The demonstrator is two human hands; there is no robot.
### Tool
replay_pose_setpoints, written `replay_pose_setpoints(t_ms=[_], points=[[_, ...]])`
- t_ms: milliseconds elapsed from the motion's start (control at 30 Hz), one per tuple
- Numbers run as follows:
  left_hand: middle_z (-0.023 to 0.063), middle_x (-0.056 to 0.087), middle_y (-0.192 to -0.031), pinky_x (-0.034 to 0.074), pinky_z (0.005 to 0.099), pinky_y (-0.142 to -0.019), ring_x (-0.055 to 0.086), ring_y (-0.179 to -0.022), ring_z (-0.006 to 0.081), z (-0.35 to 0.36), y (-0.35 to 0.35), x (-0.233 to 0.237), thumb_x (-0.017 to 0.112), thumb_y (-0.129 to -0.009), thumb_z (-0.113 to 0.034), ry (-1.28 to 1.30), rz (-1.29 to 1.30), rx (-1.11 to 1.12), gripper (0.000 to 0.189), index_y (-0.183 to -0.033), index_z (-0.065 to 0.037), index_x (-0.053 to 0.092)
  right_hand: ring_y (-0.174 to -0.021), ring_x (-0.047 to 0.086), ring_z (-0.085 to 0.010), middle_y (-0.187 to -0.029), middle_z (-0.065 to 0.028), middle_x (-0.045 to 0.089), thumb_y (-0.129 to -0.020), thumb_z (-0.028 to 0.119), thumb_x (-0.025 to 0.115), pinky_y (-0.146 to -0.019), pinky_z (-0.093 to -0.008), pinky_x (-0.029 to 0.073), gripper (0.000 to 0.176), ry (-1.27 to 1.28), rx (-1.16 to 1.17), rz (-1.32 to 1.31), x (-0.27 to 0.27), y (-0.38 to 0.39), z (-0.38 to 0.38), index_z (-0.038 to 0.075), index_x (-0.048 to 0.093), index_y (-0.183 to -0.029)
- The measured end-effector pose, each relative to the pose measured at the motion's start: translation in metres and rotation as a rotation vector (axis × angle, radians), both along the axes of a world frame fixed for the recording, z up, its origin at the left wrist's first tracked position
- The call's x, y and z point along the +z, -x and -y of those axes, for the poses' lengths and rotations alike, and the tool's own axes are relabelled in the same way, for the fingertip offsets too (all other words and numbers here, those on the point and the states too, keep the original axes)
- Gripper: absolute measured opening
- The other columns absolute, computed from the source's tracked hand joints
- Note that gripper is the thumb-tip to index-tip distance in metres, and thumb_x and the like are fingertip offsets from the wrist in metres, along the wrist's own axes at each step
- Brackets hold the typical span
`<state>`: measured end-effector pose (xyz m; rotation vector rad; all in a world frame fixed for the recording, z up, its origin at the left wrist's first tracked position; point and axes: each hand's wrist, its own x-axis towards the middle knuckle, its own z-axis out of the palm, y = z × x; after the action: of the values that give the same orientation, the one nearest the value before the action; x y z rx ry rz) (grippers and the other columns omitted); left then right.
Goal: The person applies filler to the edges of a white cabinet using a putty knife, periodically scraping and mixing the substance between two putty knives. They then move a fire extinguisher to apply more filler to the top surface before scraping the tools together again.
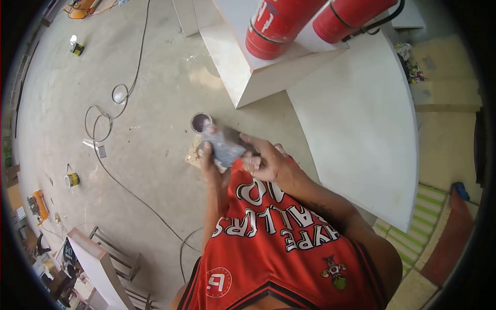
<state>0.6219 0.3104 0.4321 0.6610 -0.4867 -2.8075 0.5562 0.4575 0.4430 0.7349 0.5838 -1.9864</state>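
Note:
Both hands are raised in front of the red jersey (258,206), around a blurred grey-blue flat piece (225,147). My left hand (207,161) grips its left edge, thumb up along its face. On the other side my right hand (262,157) has its fingers wrapped round a darker part of the same piece. Motion blur hides what the piece is exactly. Just beyond it, an open round can (200,123) with dark contents stands on the concrete floor, beside a pale stained patch.
Two red fire extinguishers (274,28) rest on a white panel structure (356,113) at upper right. A long cable (137,72) loops across the floor at left. Small cans (72,180) stand farther left. A white bench-like frame (98,258) is at lower left.

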Motion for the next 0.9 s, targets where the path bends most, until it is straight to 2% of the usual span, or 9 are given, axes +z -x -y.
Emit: replay_pose_setpoints(t_ms=[200,400,500,533,633,767,800,833,900], points=[[0.0102,0.059,-0.121,0.052,0.0336,-0.093,0.061,-0.107,0.0199,-0.087,-0.034,0.042,0.056,-0.098,-0.028,0.332,-0.072,-0.130,0.046,-0.130,0.004,0.049,-0.054,0.061,-0.0168,-0.070,-0.0059,0.064,-0.098,0.023,0.056,-0.051,-0.0301,0.050,0.025,-0.694,-0.228,-0.748,0.013,-0.026,-0.080,-0.001,0.063,-0.093],[0.0101,0.066,-0.109,0.052,0.0238,-0.052,0.068,-0.091,0.0188,-0.182,-0.073,0.048,0.052,-0.101,-0.030,0.184,0.031,-0.024,0.038,-0.128,-0.003,0.049,-0.061,0.065,-0.0164,-0.074,-0.0077,0.066,-0.099,0.024,0.057,-0.060,-0.0306,0.053,0.032,-1.006,0.256,-1.938,0.004,-0.081,-0.192,-0.005,0.066,-0.088],[0.0087,0.066,-0.095,0.046,0.0215,-0.040,0.068,-0.072,0.0164,-0.234,-0.105,0.058,0.049,-0.102,-0.028,0.179,0.179,-0.006,0.031,-0.120,-0.003,0.052,-0.053,0.058,-0.0148,-0.067,-0.0033,0.060,-0.098,0.031,0.060,-0.058,-0.0288,0.052,0.034,-0.736,0.098,-0.879,0.003,-0.115,-0.252,0.001,0.063,-0.082],[0.0097,0.064,-0.090,0.045,0.0218,-0.039,0.066,-0.063,0.0152,-0.234,-0.128,0.035,0.050,-0.102,-0.027,-0.173,-0.084,-0.215,0.028,-0.117,-0.003,0.052,-0.053,0.058,-0.0148,-0.067,-0.0033,0.060,-0.098,0.031,0.060,-0.058,-0.0288,0.052,0.034,-0.738,0.090,-0.867,0.002,-0.125,-0.271,0.001,0.063,-0.082],[0.0105,0.060,-0.080,0.043,0.0215,-0.035,0.058,-0.047,0.0129,-0.261,-0.162,0.033,0.050,-0.101,-0.023,-0.711,-0.287,-0.503,0.021,-0.110,-0.004,0.053,-0.045,0.041,-0.0064,-0.068,0.0013,0.056,-0.097,0.032,0.062,-0.042,-0.0196,0.036,0.026,0.135,-0.240,-0.387,0.005,-0.131,-0.311,0.007,0.059,-0.095],[0.0080,0.059,-0.074,0.042,0.0190,-0.036,0.048,-0.039,0.0110,-0.299,-0.189,0.023,0.052,-0.098,-0.016,-0.637,-0.068,-0.418,0.014,-0.105,-0.005,0.055,-0.047,0.053,-0.0078,-0.067,0.0018,0.063,-0.091,0.025,0.072,-0.039,-0.0225,0.041,0.021,-0.400,0.362,-0.821,0.035,-0.161,-0.323,0.006,0.066,-0.086],[0.0030,0.057,-0.069,0.042,0.0193,-0.038,0.044,-0.037,0.0093,-0.314,-0.173,0.001,0.054,-0.095,-0.015,-0.129,0.632,-0.085,0.012,-0.100,-0.005,0.058,-0.045,0.050,-0.0055,-0.060,0.0031,0.059,-0.091,0.027,0.071,-0.038,-0.0220,0.037,0.025,-0.353,0.394,-1.140,0.039,-0.167,-0.328,0.006,0.065,-0.079],[0.0030,0.057,-0.069,0.042,0.0193,-0.038,0.044,-0.037,0.0093,-0.309,-0.176,0.013,0.054,-0.095,-0.015,-0.121,0.624,-0.087,0.012,-0.100,-0.005,0.058,-0.043,0.047,-0.0032,-0.053,0.0045,0.054,-0.092,0.029,0.071,-0.038,-0.0215,0.034,0.030,-0.300,0.415,-1.459,0.043,-0.170,-0.333,0.007,0.065,-0.073],[-0.0018,0.057,-0.071,0.049,0.0210,-0.050,0.042,-0.039,0.0061,-0.285,-0.194,0.047,0.051,-0.098,-0.020,-0.459,0.106,-0.442,0.016,-0.094,-0.008,0.060,-0.042,0.046,-0.0038,-0.053,0.0043,0.054,-0.091,0.027,0.072,-0.038,-0.0217,0.033,0.028,-0.287,0.358,-1.239,0.061,-0.171,-0.349,0.006,0.065,-0.074]])
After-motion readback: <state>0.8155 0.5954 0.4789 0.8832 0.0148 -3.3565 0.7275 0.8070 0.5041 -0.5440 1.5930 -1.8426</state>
